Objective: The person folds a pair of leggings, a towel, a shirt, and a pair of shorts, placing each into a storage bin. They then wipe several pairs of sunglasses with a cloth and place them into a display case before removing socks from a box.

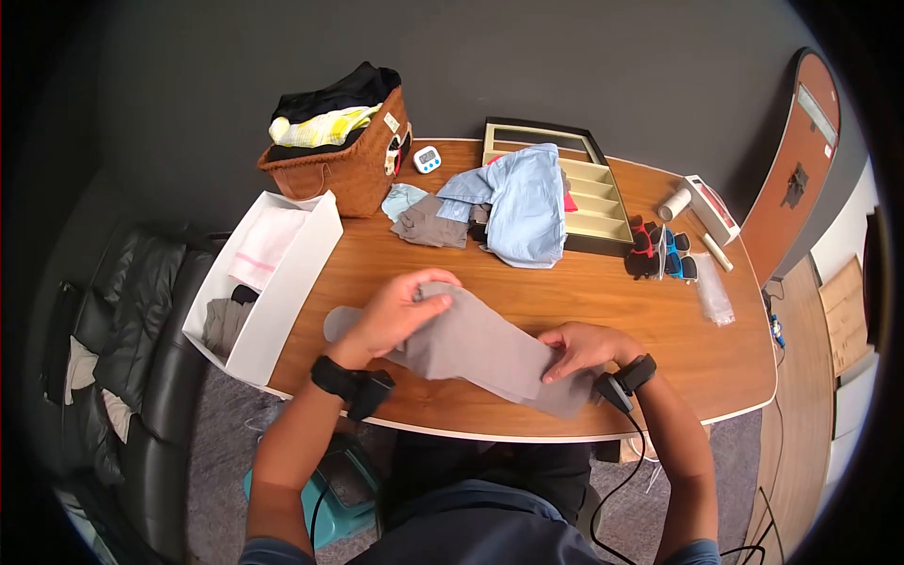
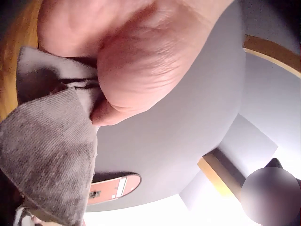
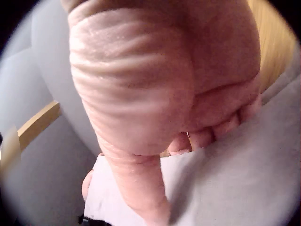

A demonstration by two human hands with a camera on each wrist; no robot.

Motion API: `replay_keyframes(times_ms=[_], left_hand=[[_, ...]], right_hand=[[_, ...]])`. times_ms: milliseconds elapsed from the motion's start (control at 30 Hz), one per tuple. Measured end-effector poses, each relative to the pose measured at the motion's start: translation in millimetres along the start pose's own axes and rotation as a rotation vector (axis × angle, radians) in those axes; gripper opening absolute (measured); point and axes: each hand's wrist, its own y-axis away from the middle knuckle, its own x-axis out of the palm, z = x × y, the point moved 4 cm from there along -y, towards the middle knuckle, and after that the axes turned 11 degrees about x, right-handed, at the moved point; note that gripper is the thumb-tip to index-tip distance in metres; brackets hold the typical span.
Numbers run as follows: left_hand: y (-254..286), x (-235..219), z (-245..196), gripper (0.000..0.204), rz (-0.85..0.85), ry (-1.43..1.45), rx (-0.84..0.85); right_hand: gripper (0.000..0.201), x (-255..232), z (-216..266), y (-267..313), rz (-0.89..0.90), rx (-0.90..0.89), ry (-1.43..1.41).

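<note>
Grey fine-ribbed cloth [image 1: 485, 350], gripped by both hands over the near part of the wooden surface [image 1: 678, 377].
Fingers of the left hand [image 1: 395, 315] and right hand [image 1: 591, 347] are clamped on the cloth, thumbs against the fabric; the matte, soft piece spans between them as an elongated, loosely creased panel. Beyond, a smooth light-blue garment [image 1: 529, 212] partly overlies a dark-rimmed tray [image 1: 598, 247] with cream rectangular compartments. Left: a long white rectangular box [image 1: 308, 273] contains a pink-striped white cloth [image 1: 266, 247] and a crumpled grey-brown cloth [image 1: 226, 325]. Behind it, a rough-textured brown basket [image 1: 363, 179] holds black fabric [image 1: 339, 92] and a yellow-and-white patterned cloth [image 1: 325, 129].
</note>
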Motion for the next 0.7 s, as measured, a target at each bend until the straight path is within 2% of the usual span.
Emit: replay_keyframes(times_ms=[33,100,133,167,233,300,400,500,567,633,700], left_hand=[[4,-12,0,0.021,-0.047,-0.013,0.007],[11,-32,-2,0.021,-0.096,0.023,-0.009],[14,-41,-3,0.021,-0.140,0.059,-0.019],[17,-48,-3,0.021,-0.142,0.058,-0.019],[23,-62,-1,0.021,-0.185,0.010,-0.026],[29,-73,1,0.021,-0.199,-0.030,-0.047],[35,-88,12,0.021,-0.232,-0.124,-0.082],[38,-101,27,0.021,-0.256,-0.167,-0.105],[43,-104,35,0.020,-0.246,-0.267,-0.215],[44,-106,40,0.020,-0.238,-0.325,-0.193],[46,-104,42,0.020,-0.229,-0.376,-0.171]], right_hand=[[0.043,0,2,2,0.005,-0.001,-0.001],[0.037,2,1,4,0.148,0.123,0.048],[0.030,1,6,7,0.123,0.150,0.179],[0.030,1,3,6,0.124,0.149,0.180],[0.026,1,-7,7,0.150,0.182,0.069],[0.026,-3,-2,17,0.188,0.115,-0.011],[0.023,-15,-3,31,0.082,-0.012,-0.217],[0.019,-20,-8,36,0.028,0.015,-0.180],[0.018,-20,-10,37,-0.013,0.015,-0.184],[0.019,-21,-14,36,-0.098,0.078,-0.155],[0.020,-18,-13,34,-0.113,0.056,-0.129]])
